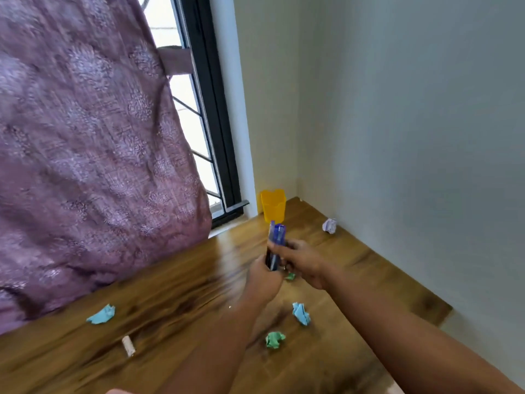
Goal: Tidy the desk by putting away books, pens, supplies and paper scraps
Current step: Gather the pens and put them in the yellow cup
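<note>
Above the middle of the wooden desk [176,294], my left hand [262,280] and my right hand [302,261] both grip a bunch of blue pens [276,237] held upright. A yellow pen holder [273,205] stands in the far corner just beyond the pens. Crumpled paper scraps lie on the desk: a light blue one [101,314] at the left, a blue one [301,313] and a green one [274,339] near my forearms, a small green one [290,276] under my hands, and a lilac one [329,225] by the wall. The picture is blurred by motion.
A purple patterned curtain [85,152] hangs over the desk's left back edge beside a dark-framed window [210,109]. A pale wall [412,123] runs along the desk's right side. A small white cylinder [128,346] lies near the front left.
</note>
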